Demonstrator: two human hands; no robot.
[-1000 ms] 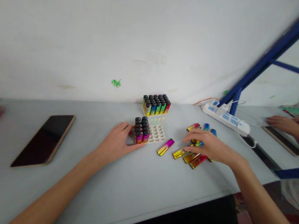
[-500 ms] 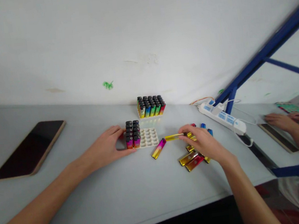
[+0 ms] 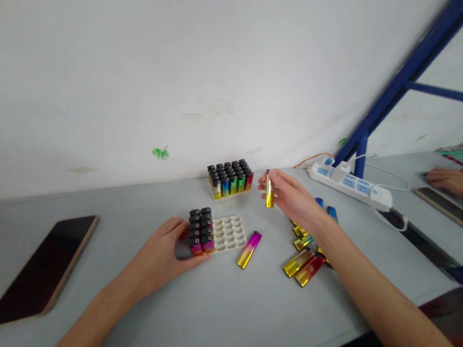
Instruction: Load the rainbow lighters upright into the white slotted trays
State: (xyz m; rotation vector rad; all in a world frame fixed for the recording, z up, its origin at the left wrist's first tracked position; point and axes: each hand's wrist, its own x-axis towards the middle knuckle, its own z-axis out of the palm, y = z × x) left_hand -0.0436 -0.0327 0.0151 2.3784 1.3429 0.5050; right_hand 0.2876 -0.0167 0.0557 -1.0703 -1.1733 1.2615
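Observation:
My left hand [image 3: 171, 251] curves around the left end of a white lighter tray [image 3: 231, 244], fingers behind and thumb in front. Two columns of black-topped purple lighters [image 3: 201, 245] stand upright in the tray's left part; empty round-edged sockets show on the right. Raised above the table, my right hand [image 3: 289, 192] pinches a gold lighter [image 3: 269, 194] held roughly upright. Its top is partly covered by the fingers. Just right of the tray lies a purple-and-gold lighter [image 3: 249, 250]. Below my right wrist is a loose pile of shiny lighters [image 3: 299, 263], partly hidden by the forearm.
A full tray of lighters [image 3: 231, 180] stands against the wall. A dark phone-like slab [image 3: 40, 268] lies at left. At right are a white power strip [image 3: 350, 184], a blue metal frame [image 3: 388, 91] and another person's hands [image 3: 451, 180].
My right hand has lifted the gold lighter from near the pile, up and to the left, turning it from lying flat to upright. My left hand keeps its place at the tray.

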